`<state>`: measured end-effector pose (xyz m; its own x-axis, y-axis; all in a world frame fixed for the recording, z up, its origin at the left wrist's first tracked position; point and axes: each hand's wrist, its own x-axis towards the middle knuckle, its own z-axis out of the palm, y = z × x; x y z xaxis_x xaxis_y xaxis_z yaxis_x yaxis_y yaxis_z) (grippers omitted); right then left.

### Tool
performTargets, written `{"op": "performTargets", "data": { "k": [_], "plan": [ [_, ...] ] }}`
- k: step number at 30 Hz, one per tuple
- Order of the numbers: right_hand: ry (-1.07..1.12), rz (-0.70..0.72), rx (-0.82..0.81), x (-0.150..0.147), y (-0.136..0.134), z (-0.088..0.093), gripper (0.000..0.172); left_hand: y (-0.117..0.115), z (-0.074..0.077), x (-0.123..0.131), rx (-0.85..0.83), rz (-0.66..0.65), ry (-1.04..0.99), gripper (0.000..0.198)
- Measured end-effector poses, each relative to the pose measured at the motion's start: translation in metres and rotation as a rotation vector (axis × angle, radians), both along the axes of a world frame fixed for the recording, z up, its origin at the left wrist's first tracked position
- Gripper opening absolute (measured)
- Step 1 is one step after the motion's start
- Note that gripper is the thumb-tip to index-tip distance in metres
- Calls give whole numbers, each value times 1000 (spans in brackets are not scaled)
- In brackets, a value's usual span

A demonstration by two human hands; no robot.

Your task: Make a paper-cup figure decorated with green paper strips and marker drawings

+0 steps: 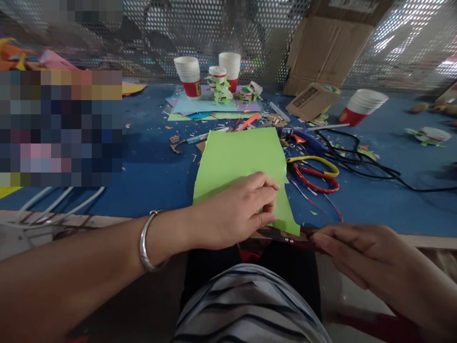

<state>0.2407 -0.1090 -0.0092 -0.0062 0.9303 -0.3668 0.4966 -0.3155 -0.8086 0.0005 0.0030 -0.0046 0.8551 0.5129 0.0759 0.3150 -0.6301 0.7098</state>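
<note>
A sheet of light green paper (243,152) lies on the blue table, its near right corner reaching past the front edge. My left hand (246,207) rests on the lower part of this sheet, fingers curled in and pressed down on it. At the table's front edge, right of the paper's corner, my right hand (357,252) is closed in a pinch. Whatever sits between its thumb and fingers is too small or hidden to name. Scissors with yellow and red handles (317,176) lie just right of the sheet, their blades hidden.
Stacks of paper cups (189,78) and small cup-and-paper figures (219,85) stand at the back on coloured sheets. Another cup stack (362,107) is at the right. A blue-handled tool (307,139), a black cable (378,166), cardboard (310,101) and paper scraps lie around. A person is at the left, blurred.
</note>
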Motion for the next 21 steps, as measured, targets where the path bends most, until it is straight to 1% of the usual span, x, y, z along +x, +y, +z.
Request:
{"op": "performTargets", "data": {
  "k": [3, 7, 12, 13, 15, 17, 19, 21],
  "plan": [
    [-29, -7, 35, 0, -2, 0, 51, 0, 1, 0, -3, 1, 14, 16],
    [-48, -22, 47, 9, -4, -2, 50, -1, 4, 2, -8, 5, 17, 14],
    [-57, 82, -34, 18, -3, -2, 54, -3, 6, 4, -6, 40, 31, 12],
    [-68, 37, -17, 18, -3, -2, 55, -4, 6, 5, 7, 49, 33, 12],
    [-80, -8, -8, 15, -3, -1, 55, -5, 5, 5, 51, 60, 41, 11],
    [-89, -22, -7, 11, -4, 0, 54, -5, 4, 5, 108, 51, 49, 8],
    [-85, -40, -5, 8, -4, 0, 53, -3, 1, 3, 161, 17, 38, 8],
    [-67, -88, -11, 6, -5, -1, 49, 2, -3, 0, 230, -52, 14, 16]
  ]
}}
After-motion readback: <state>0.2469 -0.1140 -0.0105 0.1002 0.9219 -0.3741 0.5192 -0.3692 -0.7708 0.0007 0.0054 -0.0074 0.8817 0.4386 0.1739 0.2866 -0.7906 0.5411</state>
